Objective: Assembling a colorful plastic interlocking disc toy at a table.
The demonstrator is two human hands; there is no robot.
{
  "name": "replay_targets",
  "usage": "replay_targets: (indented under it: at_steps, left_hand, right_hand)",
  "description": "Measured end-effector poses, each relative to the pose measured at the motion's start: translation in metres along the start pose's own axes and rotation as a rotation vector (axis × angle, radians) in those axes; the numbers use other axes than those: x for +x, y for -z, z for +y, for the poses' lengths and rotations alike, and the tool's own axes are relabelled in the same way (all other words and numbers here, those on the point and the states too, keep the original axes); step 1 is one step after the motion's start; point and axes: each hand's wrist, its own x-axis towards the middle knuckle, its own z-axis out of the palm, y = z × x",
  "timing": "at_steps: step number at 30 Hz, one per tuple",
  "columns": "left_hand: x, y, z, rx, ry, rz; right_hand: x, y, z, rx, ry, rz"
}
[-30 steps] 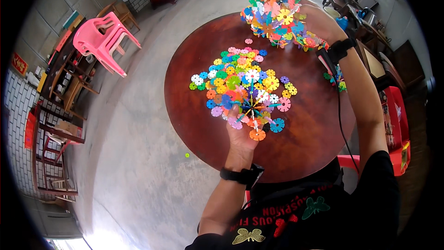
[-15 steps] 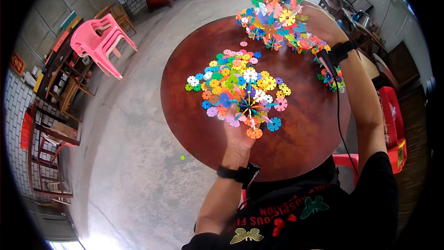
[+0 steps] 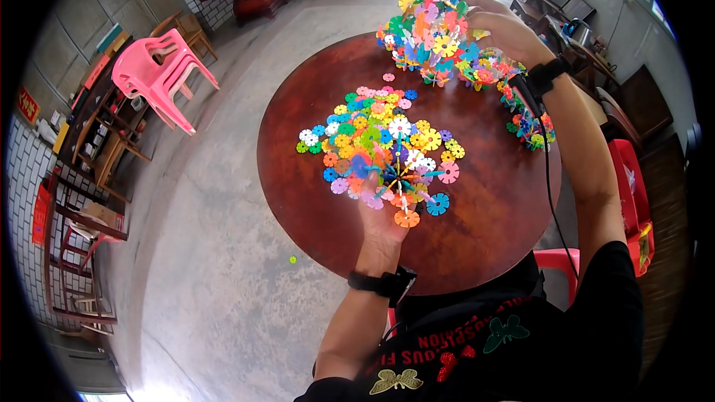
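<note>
Colourful notched plastic discs, shaped like flowers, spread in a loose pile (image 3: 357, 130) on a round brown table (image 3: 477, 238). Over the pile's near side, my left hand (image 3: 383, 216) is closed around an assembly of interlocked discs (image 3: 406, 171), whose spokes point outward from a dark centre. Its fingers are mostly hidden beneath the discs. At the table's far right, my right hand (image 3: 503, 30) grips the side of a big ball of interlocked discs (image 3: 432, 33); the ball hides some fingertips. Smaller joined clusters (image 3: 484, 67) lie beneath that hand and wrist.
Pink stacked plastic chairs (image 3: 160, 74) stand on the left beside wooden shelving. A single green disc (image 3: 293, 260) lies on the floor. To the right are a red container (image 3: 631, 193) and a pink stool (image 3: 558, 262). A black cable (image 3: 549, 186) hangs from my right wrist.
My right hand and the big ball have shifted slightly left, and the ball shows a somewhat different side. My left hand keeps its hold on the disc assembly, nearly still.
</note>
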Motion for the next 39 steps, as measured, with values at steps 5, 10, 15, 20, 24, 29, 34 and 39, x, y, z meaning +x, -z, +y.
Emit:
replay_targets:
  at_steps: [5,10,15,20,24,29,34,39]
  left_hand:
    - [0.0,0.002,0.001,0.011,0.017,-0.006]
    - [-0.001,-0.001,0.001,0.012,0.007,0.007]
    - [-0.001,0.001,0.001,0.004,0.01,0.009]
    - [0.0,0.004,0.001,-0.008,0.035,-0.034]
    - [0.0,0.003,0.001,-0.035,0.026,0.007]
    - [0.002,0.006,-0.001,-0.054,0.039,-0.01]
    - [0.004,0.01,0.0,-0.02,0.032,0.019]
    - [0.002,0.008,0.0,-0.011,0.044,0.004]
  right_hand:
    - [0.0,-0.001,-0.004,-0.061,0.013,0.005]
    - [0.0,-0.002,-0.004,-0.075,0.021,-0.008]
    - [-0.004,-0.01,-0.008,-0.117,0.021,0.034]
    - [-0.007,-0.021,-0.009,-0.234,0.099,0.105]
    - [-0.008,-0.027,-0.01,-0.342,0.165,0.118]
    - [-0.007,-0.026,-0.004,-0.421,0.203,0.158]
    - [-0.009,-0.029,-0.002,-0.456,0.214,0.173]
    - [-0.005,-0.024,0.007,-0.595,0.299,0.22]
